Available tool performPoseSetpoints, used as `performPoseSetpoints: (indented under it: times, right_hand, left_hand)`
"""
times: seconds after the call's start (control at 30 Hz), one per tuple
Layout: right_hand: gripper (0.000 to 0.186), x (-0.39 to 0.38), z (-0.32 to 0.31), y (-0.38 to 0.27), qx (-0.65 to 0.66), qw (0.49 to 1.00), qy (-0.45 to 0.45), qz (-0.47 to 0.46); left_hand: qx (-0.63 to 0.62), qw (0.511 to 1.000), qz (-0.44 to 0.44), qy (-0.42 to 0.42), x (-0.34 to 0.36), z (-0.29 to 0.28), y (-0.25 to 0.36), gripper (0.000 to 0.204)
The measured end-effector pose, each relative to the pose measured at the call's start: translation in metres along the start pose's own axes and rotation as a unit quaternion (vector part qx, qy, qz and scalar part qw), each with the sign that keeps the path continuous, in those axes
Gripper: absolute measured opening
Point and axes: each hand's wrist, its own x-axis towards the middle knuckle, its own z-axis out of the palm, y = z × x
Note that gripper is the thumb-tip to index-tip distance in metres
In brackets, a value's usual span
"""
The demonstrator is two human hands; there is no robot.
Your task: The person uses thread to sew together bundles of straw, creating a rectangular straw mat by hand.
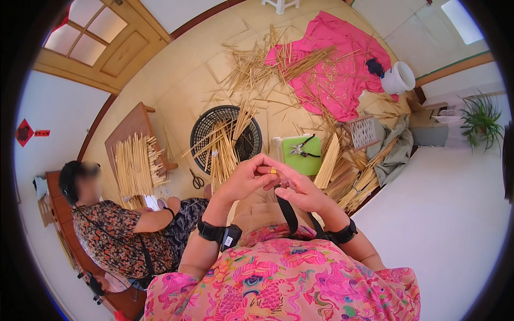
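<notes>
My left hand (249,178) and my right hand (297,190) meet in front of my torso, fingers bent and overlapping around a yellow band (273,171) on one finger. Whatever else lies between the fingers is hidden. A black strap (286,211) hangs below them. Just beyond my hands, a green plastic stool (300,165) bears black-handled pruners (297,148). To its left a dark mesh basket (199,139) holds pale straw-like sticks (222,160), and black-handled scissors (197,181) lie on the floor.
A co-worker (107,230) sits at my left by a low wooden table (120,134) piled with sticks. Ahead are a pink cloth (334,80) strewn with sticks and a white bucket (397,77). Stick bundles (353,192) lie at my right near a white surface (439,224).
</notes>
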Motion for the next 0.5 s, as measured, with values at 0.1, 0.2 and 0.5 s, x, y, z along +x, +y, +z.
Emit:
performPoseSetpoints:
  times: [0.1, 0.2, 0.5]
  right_hand:
    - [0.070, -0.001, -0.019, -0.029, -0.142, 0.990, 0.003, 0.015]
    - [0.068, -0.007, -0.031, -0.045, -0.070, 0.996, 0.025, -0.042]
    - [0.065, -0.023, -0.077, -0.083, -0.015, 0.983, 0.127, -0.132]
  left_hand:
    - [0.101, 0.995, 0.019, -0.001, 0.018, 0.008, 0.030, 0.016]
    - [0.254, 0.964, 0.072, -0.024, 0.037, 0.019, 0.065, 0.019]
    - [0.402, 0.885, 0.176, -0.157, 0.128, 0.043, 0.105, 0.015]
